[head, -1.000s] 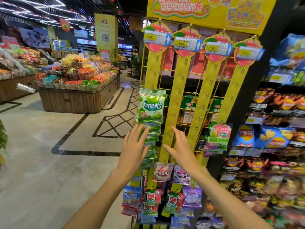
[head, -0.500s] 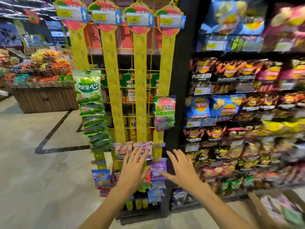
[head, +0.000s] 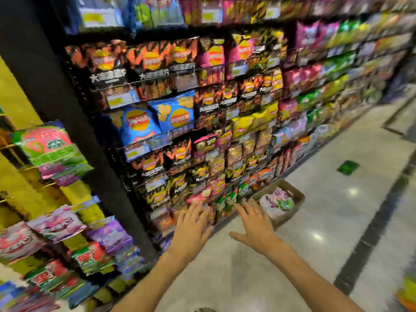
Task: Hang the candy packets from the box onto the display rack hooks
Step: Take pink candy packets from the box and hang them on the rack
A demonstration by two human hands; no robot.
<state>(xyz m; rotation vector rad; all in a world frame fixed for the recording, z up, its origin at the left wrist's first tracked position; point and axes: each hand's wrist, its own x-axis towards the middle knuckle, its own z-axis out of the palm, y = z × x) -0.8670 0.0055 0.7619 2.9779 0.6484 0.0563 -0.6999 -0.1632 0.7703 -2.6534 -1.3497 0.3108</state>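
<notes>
Candy packets (head: 276, 202) blurred in box (head: 297, 194)

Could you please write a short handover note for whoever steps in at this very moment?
Left hand: open, empty. Right hand: open, empty, stretched toward the cardboard box.
The box sits on the floor at the foot of the snack shelves and holds candy packets.
The yellow display rack is at the left, with several packets hanging.
Left: pick packets from the box and hang them on free hooks.

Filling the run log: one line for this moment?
left hand open, empty | right hand open, empty | box on floor, holds packets
</notes>
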